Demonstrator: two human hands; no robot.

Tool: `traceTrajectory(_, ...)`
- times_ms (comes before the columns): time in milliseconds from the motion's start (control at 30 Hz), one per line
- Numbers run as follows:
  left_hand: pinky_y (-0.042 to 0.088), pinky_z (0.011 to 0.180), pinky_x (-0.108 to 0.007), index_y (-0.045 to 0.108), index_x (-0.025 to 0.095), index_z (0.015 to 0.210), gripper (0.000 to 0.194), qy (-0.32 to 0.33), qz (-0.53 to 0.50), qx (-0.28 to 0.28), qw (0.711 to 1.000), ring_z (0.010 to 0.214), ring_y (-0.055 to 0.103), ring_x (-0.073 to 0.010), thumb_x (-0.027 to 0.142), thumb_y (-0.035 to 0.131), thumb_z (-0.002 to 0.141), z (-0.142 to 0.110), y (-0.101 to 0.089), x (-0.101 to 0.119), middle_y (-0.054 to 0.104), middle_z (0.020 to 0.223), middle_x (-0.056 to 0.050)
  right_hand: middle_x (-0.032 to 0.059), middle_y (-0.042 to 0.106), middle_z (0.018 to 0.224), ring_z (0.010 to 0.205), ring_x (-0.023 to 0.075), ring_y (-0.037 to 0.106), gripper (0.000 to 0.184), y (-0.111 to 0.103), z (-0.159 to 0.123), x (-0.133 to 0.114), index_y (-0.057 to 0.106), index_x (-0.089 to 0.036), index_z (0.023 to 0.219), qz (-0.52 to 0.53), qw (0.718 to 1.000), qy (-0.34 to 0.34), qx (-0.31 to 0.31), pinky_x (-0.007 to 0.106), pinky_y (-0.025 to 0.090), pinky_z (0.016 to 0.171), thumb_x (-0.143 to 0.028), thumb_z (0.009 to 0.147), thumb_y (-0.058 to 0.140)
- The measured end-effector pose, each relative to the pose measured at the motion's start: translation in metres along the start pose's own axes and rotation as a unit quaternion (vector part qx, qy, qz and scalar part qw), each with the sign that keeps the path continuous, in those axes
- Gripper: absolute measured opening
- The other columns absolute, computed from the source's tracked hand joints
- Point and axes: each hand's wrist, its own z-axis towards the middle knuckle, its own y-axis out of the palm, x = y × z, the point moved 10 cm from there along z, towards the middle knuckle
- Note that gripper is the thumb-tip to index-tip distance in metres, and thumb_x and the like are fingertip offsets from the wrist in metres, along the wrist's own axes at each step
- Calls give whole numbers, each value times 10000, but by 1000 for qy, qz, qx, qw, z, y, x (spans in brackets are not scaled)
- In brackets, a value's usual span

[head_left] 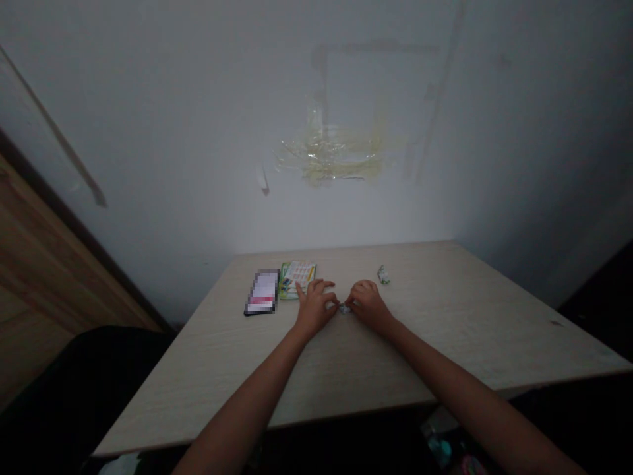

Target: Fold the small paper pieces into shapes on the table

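A small, crinkled, whitish-grey piece (pixel 345 308) lies between my two hands, low over the table; it is too small to tell what it is. My left hand (pixel 316 305) pinches its left side with thumb and forefinger, the other fingers spread. From the other side, my right hand (pixel 366 303) pinches it too, fingers curled in. Just beyond my left hand lies a flat green and white printed packet (pixel 297 274), partly covered by my fingers. Past my right hand sits a small crumpled green and white wrapper (pixel 384 274), touched by neither hand.
The pale wooden table (pixel 445 310) stands against a white wall (pixel 198 132) with yellowed tape (pixel 341 155) on it. Left of the packet lies a phone (pixel 263 292) with a lit, blurred screen. A dark rounded shape (pixel 99 382) is at the left; several items show below the table's front edge.
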Motion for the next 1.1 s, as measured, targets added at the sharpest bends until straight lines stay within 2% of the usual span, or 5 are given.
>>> traceTrajectory(267, -55, 1065, -739, 705, 330, 828, 69, 40, 0, -27, 999, 1319, 373, -273, 282, 715, 779, -3, 2, 1, 590, 1311, 35, 28, 672, 887, 1002, 194, 545, 107, 4, -5, -2, 700, -229, 784, 6, 998, -56, -33, 423, 234, 1047, -178, 851, 634)
traceTrajectory(700, -123, 1075, -711, 728, 399, 909, 120, 83, 10, -67, 994, 1317, 387, -271, 386, 706, 791, -9, -3, 5, 593, 1324, 61, 14, 711, 867, 1100, 214, 564, 119, 8, -11, 0, 741, -294, 816, 34, 995, -66, -70, 494, 181, 1100, -189, 810, 686)
traceTrajectory(800, -115, 1076, -713, 736, 389, 900, 108, 70, 7, -64, 995, 1311, 391, -271, 407, 684, 807, -9, -4, 4, 599, 1318, 47, 20, 719, 873, 1104, 216, 575, 83, 6, -12, 8, 744, -290, 839, 75, 995, -38, -60, 475, 241, 1086, -234, 817, 687)
traceTrajectory(900, -78, 1069, -733, 739, 349, 828, 102, 40, -9, -56, 998, 1296, 401, -267, 410, 658, 827, -6, -1, 2, 606, 1305, 40, 57, 727, 934, 1013, 203, 613, 123, 1, -11, 32, 755, -250, 867, 140, 989, 48, -13, 370, 412, 943, -285, 852, 638)
traceTrajectory(1100, -24, 1047, -761, 714, 296, 717, 113, -7, -37, -46, 998, 1278, 413, -272, 398, 723, 764, -1, 4, -2, 598, 1303, 30, 36, 739, 875, 940, 210, 627, 140, 15, -8, 49, 773, -256, 839, 134, 985, 102, -28, 371, 382, 964, -356, 789, 688)
